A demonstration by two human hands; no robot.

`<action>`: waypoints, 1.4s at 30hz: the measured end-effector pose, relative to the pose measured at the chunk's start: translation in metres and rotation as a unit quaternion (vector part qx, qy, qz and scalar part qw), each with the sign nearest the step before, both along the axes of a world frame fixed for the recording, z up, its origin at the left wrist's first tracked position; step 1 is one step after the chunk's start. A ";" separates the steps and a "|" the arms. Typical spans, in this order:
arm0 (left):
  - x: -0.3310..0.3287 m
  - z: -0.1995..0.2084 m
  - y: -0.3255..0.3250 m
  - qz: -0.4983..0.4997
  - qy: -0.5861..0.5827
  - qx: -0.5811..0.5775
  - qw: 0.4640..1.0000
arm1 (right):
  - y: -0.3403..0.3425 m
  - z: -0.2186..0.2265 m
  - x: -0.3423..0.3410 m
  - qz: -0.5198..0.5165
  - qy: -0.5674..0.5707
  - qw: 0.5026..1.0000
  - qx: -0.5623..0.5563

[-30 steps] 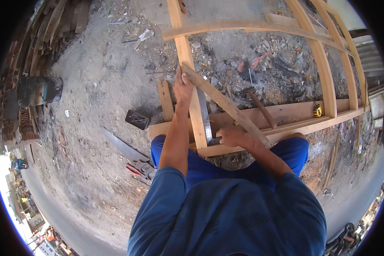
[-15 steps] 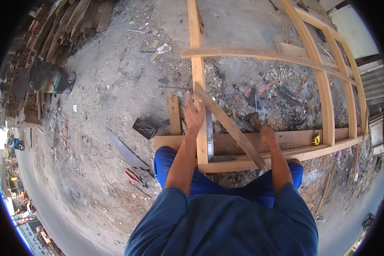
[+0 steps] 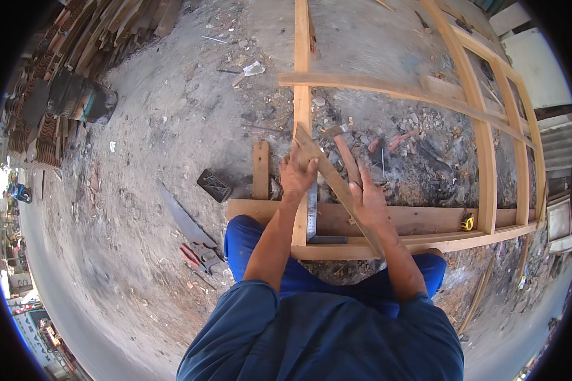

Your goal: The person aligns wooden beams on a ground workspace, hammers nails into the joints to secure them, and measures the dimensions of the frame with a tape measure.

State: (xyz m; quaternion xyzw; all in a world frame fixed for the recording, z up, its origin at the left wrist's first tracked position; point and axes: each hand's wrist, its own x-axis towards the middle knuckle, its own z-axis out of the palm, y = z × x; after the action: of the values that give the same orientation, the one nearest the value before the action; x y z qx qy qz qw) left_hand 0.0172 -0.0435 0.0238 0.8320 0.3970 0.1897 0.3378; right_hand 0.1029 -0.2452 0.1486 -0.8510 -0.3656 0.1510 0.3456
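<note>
My left hand (image 3: 294,174) is closed at the upper end of a diagonal wooden strip (image 3: 337,185), its thumb on the strip where it crosses the upright beam (image 3: 303,105). In my right hand (image 3: 371,204) is the handle of a hammer (image 3: 346,154), its head pointing up and left beside the strip. The lower end of the strip crosses the near rail (image 3: 400,247) of the timber frame. A metal carpenter's square (image 3: 312,214) lies in the corner between upright and rail. Whether my left fingers also pinch a nail cannot be made out.
A handsaw (image 3: 187,217) and red-handled pliers (image 3: 189,255) lie on the ground left of my knee, near a black plastic box (image 3: 214,185). A yellow tape measure (image 3: 467,221) rests by the frame at right. Timber and roof tiles (image 3: 44,143) are stacked far left.
My right hand has raised the hammer and moved left, closer to the strip. My left hand has closed from spread fingers onto the strip's upper end. The view has shifted slightly.
</note>
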 end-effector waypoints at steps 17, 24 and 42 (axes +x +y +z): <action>0.001 -0.005 0.001 0.000 -0.020 0.020 1.000 | 0.041 0.012 -0.022 0.065 -0.052 0.994 -0.071; 0.003 0.000 -0.001 -0.009 -0.010 -0.014 1.000 | 0.039 0.012 -0.026 0.030 -0.124 0.980 0.153; 0.002 -0.014 -0.001 0.003 -0.029 0.016 0.999 | 0.038 0.026 -0.031 0.021 -0.108 0.980 0.165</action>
State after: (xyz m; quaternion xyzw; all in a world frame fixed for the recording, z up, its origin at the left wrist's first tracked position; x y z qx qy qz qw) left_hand 0.0194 -0.0442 0.0097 0.8305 0.3864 0.2205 0.3352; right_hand 0.0720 -0.2077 0.1751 -0.7854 -0.4385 0.0032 0.4368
